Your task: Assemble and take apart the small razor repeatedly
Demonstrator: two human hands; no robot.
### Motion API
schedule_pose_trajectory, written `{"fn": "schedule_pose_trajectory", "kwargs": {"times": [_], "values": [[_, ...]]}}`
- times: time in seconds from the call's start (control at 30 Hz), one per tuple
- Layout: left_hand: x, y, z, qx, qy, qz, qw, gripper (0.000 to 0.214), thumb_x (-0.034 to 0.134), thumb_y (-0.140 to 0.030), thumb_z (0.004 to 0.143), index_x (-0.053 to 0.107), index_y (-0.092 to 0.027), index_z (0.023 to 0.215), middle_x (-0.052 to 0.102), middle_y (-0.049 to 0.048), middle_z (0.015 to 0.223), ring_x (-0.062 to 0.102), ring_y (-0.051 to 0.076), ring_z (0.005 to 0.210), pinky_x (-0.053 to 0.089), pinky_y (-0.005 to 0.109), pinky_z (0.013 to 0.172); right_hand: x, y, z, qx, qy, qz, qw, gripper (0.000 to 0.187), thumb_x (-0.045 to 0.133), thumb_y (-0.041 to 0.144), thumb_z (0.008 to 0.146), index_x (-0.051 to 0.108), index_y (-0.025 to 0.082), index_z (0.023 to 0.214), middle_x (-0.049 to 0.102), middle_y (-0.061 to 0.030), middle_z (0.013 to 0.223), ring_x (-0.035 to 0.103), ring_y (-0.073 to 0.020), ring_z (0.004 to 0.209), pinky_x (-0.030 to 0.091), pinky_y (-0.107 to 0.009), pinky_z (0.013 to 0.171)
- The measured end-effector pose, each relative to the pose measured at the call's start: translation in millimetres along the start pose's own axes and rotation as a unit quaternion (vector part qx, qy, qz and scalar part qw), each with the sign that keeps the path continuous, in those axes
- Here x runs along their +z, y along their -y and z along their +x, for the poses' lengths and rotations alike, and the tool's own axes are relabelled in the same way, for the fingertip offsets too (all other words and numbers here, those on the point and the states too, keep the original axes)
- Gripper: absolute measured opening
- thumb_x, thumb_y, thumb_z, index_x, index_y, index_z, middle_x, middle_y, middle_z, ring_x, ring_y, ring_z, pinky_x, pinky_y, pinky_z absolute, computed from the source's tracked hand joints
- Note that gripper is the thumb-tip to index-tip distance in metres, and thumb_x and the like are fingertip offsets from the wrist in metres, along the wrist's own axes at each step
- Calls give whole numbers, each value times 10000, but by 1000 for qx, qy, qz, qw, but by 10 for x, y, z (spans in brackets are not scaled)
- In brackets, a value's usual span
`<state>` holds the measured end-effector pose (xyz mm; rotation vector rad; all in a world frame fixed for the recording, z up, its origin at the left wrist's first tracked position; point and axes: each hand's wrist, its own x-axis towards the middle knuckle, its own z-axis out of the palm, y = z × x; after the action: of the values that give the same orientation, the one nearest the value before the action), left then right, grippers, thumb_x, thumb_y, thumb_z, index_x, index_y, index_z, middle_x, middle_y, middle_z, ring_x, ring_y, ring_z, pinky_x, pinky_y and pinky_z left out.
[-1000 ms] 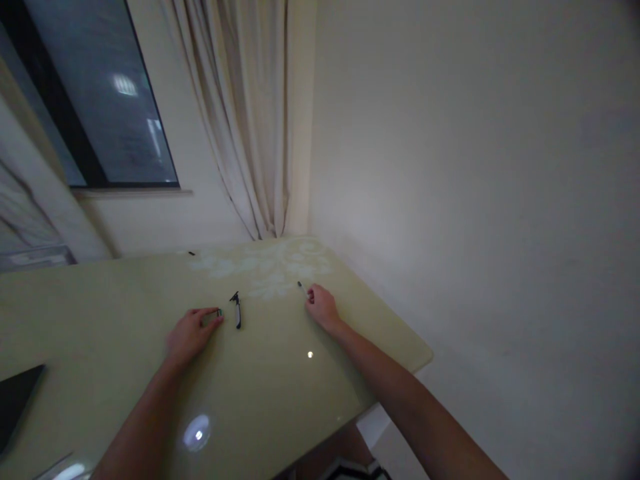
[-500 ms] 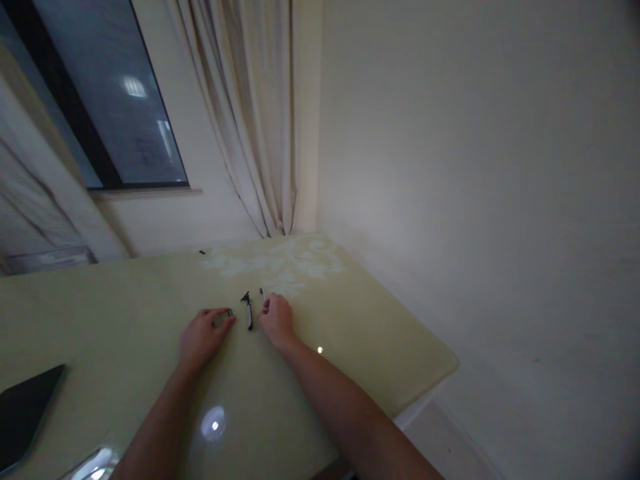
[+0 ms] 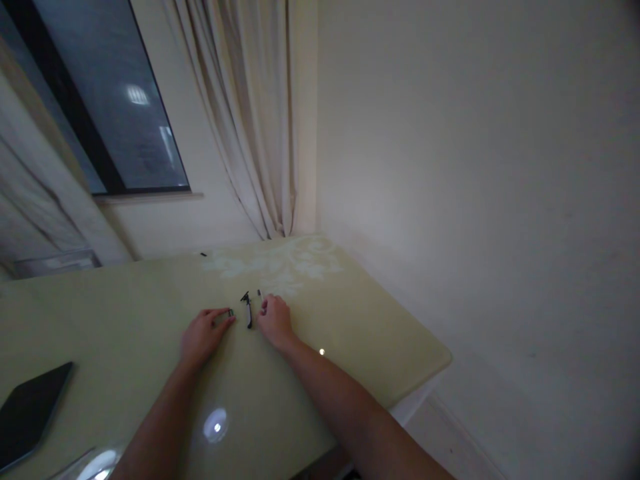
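My left hand point(image 3: 203, 337) rests on the table, thumb and forefinger closed around a small dark piece point(image 3: 231, 313) too small to name surely. Just right of it lies a razor point(image 3: 248, 312), its dark head pointing away from me and its grey-black handle toward me. Beyond the razor's other side, my right hand point(image 3: 275, 319) has its fingers curled in a pinch. From them sticks out a thin pale stick with a dark tip point(image 3: 259, 293); its lower part is hidden by the fingers. Neither hand touches the razor.
A glossy pale-yellow table point(image 3: 370, 333) reaches to the wall. A dark flat device point(image 3: 35, 413) lies at the left. A clear shiny object point(image 3: 97, 463) is at the near left edge, and a small black piece point(image 3: 203, 254) sits near the far edge. Curtains point(image 3: 250, 120) hang behind.
The view has shifted slightly. My right hand and the dark-tipped stick have edged a little left toward the razor; my left hand keeps its pinch nearly in place.
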<state>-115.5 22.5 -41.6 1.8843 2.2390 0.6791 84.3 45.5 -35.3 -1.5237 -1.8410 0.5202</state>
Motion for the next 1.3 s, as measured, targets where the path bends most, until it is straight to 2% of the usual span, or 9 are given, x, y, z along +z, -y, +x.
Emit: {"fn": "schedule_pose_trajectory", "kwargs": {"times": [0.13, 0.23, 0.3, 0.43, 0.57, 0.7, 0.8, 0.93, 1.3], "values": [[4, 20, 14, 1, 0, -6, 1000, 616, 484, -619, 914, 724, -219, 1316, 664, 142, 1328, 706, 277, 967, 544, 392, 874, -20, 21, 25, 27, -46, 44, 998, 130, 688, 207, 815, 613, 191, 922, 669, -70, 1001, 617, -197, 886, 450, -279, 799], [-12, 19, 13, 2, 9, -12, 1000, 604, 463, -602, 927, 727, -218, 1312, 655, 143, 1328, 701, 267, 971, 540, 394, 900, -123, -55, 74, 61, -64, 111, 990, 86, 646, 208, 827, 560, 207, 827, 631, -16, 864, 581, -161, 800, 432, -246, 737], [-30, 9, 11, -6, 16, -14, 1000, 591, 458, -602, 931, 733, -233, 1301, 649, 137, 1336, 698, 266, 985, 535, 401, 916, -237, -173, 102, 65, -39, 165, 983, 135, 625, 217, 824, 508, 219, 757, 563, 32, 737, 526, -139, 705, 396, -227, 662], [-53, -4, 22, -17, 22, -13, 1000, 586, 491, -609, 909, 733, -248, 1303, 634, 141, 1363, 693, 287, 1020, 522, 433, 941, -455, -462, 97, -25, 25, 229, 973, 274, 642, 275, 787, 409, 224, 652, 410, 77, 604, 394, -113, 596, 312, -221, 580], [-46, 14, 41, -12, -4, -42, 999, 592, 486, -594, 901, 720, -234, 1308, 680, 127, 1265, 697, 269, 949, 532, 393, 882, -520, -608, 58, -73, -43, 205, 975, 392, 590, 311, 810, 277, 238, 587, 264, 81, 554, 283, -103, 553, 245, -238, 546], [-61, 14, 29, -17, -63, -63, 996, 469, 396, -480, 948, 756, -203, 1065, 716, 111, 1099, 673, 229, 843, 508, 331, 809, -550, -647, 52, -66, -83, 186, 977, 439, 539, 335, 846, 218, 244, 561, 206, 73, 540, 230, -105, 531, 205, -262, 542], [-93, -14, 0, -34, -94, -49, 994, 412, 349, -418, 969, 679, -198, 858, 697, 98, 884, 628, 222, 775, 460, 300, 723, -645, -714, 60, -65, -97, 172, 978, 456, 531, 357, 857, 225, 241, 539, 214, 65, 531, 230, -107, 523, 200, -275, 555], [-127, -78, -34, -53, -121, -36, 991, 392, 333, -409, 983, 582, -211, 754, 603, 59, 711, 532, 198, 667, 357, 282, 617, -769, -821, 92, -45, -119, 147, 981, 451, 513, 360, 867, 246, 239, 525, 228, 52, 528, 234, -114, 517, 171, -293, 557], [-159, -208, -49, -85, -96, -41, 991, 472, 402, -476, 927, 500, -218, 545, 452, 40, 562, 433, 179, 562, 254, 300, 566, -758, -853, 226, 7, -81, 126, 989, 440, 527, 337, 853, 265, 246, 511, 213, 49, 516, 240, -113, 506, 148, -295, 522]]}}
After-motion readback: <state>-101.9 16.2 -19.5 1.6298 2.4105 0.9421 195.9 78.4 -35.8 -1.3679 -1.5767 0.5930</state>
